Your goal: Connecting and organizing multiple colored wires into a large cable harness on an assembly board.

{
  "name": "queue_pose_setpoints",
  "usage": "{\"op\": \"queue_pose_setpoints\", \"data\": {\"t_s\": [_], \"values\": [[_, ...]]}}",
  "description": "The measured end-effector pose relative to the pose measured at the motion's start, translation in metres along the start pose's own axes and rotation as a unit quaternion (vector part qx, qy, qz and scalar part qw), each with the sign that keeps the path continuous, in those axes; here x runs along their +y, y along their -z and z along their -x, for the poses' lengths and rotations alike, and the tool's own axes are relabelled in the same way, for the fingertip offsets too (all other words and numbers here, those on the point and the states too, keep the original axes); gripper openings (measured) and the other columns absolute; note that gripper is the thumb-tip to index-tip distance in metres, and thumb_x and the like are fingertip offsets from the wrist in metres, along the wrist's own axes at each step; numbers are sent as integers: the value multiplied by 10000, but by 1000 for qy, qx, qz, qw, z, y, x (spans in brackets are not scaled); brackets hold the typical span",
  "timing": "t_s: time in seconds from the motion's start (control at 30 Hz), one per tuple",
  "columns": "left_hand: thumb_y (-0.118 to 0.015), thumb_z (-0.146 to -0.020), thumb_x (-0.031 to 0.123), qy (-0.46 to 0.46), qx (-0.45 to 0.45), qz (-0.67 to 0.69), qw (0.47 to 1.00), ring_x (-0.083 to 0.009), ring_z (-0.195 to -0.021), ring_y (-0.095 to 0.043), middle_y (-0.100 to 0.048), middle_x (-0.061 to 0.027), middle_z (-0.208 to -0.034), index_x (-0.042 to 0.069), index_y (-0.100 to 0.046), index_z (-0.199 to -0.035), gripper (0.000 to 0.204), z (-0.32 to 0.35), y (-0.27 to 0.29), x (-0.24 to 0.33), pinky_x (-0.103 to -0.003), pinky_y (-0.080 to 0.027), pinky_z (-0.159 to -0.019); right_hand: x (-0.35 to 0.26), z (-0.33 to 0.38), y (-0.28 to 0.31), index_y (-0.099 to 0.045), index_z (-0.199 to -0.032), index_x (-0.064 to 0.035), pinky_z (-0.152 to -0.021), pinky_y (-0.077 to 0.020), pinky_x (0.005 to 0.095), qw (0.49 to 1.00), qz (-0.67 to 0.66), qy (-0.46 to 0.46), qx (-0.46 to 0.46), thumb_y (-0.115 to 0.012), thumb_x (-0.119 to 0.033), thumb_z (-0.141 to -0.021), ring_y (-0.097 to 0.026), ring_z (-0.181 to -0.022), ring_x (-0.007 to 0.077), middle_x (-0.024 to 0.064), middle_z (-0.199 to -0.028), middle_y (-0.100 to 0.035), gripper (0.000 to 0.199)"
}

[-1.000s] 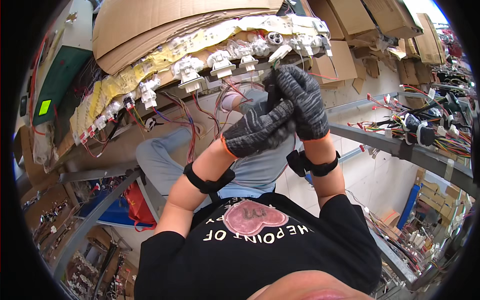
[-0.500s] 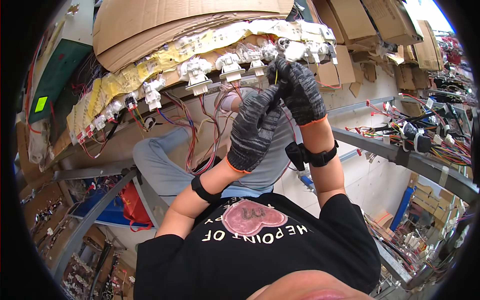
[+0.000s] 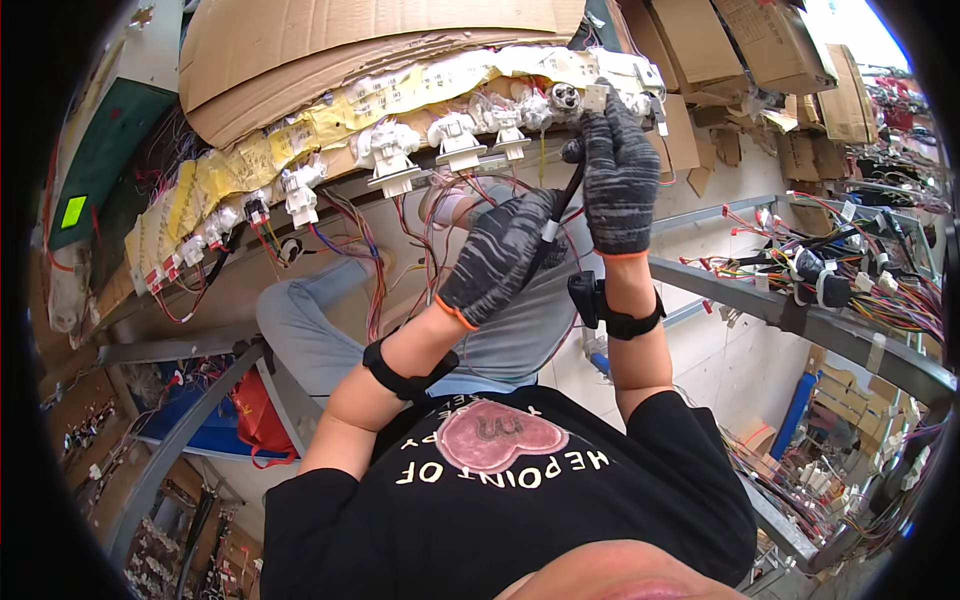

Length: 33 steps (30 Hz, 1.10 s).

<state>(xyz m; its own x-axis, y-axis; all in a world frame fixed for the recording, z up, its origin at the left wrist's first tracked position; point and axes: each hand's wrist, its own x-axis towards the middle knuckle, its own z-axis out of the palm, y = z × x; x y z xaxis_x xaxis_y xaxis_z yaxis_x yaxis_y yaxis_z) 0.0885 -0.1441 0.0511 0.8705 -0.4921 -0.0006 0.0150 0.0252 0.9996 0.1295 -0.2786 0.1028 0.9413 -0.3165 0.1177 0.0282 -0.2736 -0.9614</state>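
Note:
Both hands wear grey-and-black striped knit gloves with orange cuffs. My left hand [image 3: 505, 255] is closed around a black cable [image 3: 572, 188] that slants up toward the right hand; a white band wraps it. My right hand [image 3: 620, 180] reaches up with its fingers stretched out and its thumb apart. Its fingertips touch a small white connector [image 3: 595, 98] at the board's edge. Beside that connector sits a round socket [image 3: 565, 96] with dark holes. Further left along the board are white plug holders [image 3: 458, 140] wrapped in clear plastic, with a yellow wire [image 3: 543, 155] hanging near them.
Yellow taped paper [image 3: 390, 90] covers the board's edge below a large cardboard sheet [image 3: 370, 40]. Bundled coloured wires [image 3: 375, 270] hang under it. Metal rails [image 3: 800, 310] with wire harnesses stand at the right. A red bag [image 3: 262, 415] hangs at the lower left.
My hands have moved apart. The right hand has reached up to the white connector, while the left has drawn down a little with the black cable, which now shows more clearly.

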Motion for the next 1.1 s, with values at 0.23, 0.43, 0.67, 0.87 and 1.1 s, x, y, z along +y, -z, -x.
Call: {"op": "queue_pose_setpoints", "data": {"t_s": [0.23, 0.43, 0.67, 0.87, 1.1], "values": [[-492, -827, 88, -79, -11, -119, 990, -324, -817, -565, -556, -184, -951, -1, -502, -1103, 291, -6, 1, -3, -403, -448, -703, 7, -8, 1, -528, -1111, 43, -534, -443, 196, 997, 70, 31, -25, -499, -67, -878, -544, -623, 70, 40, -817, -592, 259], [-500, -805, 88, -240, 64, -216, 944, -349, -852, -548, -552, -207, -964, -6, -507, -1090, 300, -6, -4, -1, -407, -444, -733, -24, -15, -16, -538, -1015, 64, -547, -463, 350, 649, 696, 307, 6, -503, -33, -728, -581, -631, 233, 137, -759, -573, 304], [-444, -790, 86, -303, 105, -363, 875, -329, -1053, -499, -527, -214, -1108, -54, -491, -1122, 363, 37, 0, -1, -385, -384, -926, -1, -32, -40, -592, -827, -30, -627, -452, 423, 735, 626, 260, 15, -590, -263, -664, -565, -670, 337, 174, -712, -585, 285], [-473, -869, 237, -100, 339, 77, 932, -123, -642, -576, -624, -56, -836, 32, -591, -978, 260, 162, 77, -8, -259, -473, -675, -18, -41, -19, -652, -755, -88, -590, -482, 369, 698, 664, 268, -7, -546, -250, -731, -603, -626, 300, 135, -680, -621, 195], [-374, -898, 120, -94, 558, 113, 817, -166, -888, -565, -598, -59, -1044, 48, -577, -1031, 253, 208, 224, -121, -281, -465, -757, -13, -45, -30, -651, -779, -62, -619, -496, 381, 703, 686, 188, 3, -472, -217, -800, -623, -673, 308, 153, -732, -632, 238]]}}
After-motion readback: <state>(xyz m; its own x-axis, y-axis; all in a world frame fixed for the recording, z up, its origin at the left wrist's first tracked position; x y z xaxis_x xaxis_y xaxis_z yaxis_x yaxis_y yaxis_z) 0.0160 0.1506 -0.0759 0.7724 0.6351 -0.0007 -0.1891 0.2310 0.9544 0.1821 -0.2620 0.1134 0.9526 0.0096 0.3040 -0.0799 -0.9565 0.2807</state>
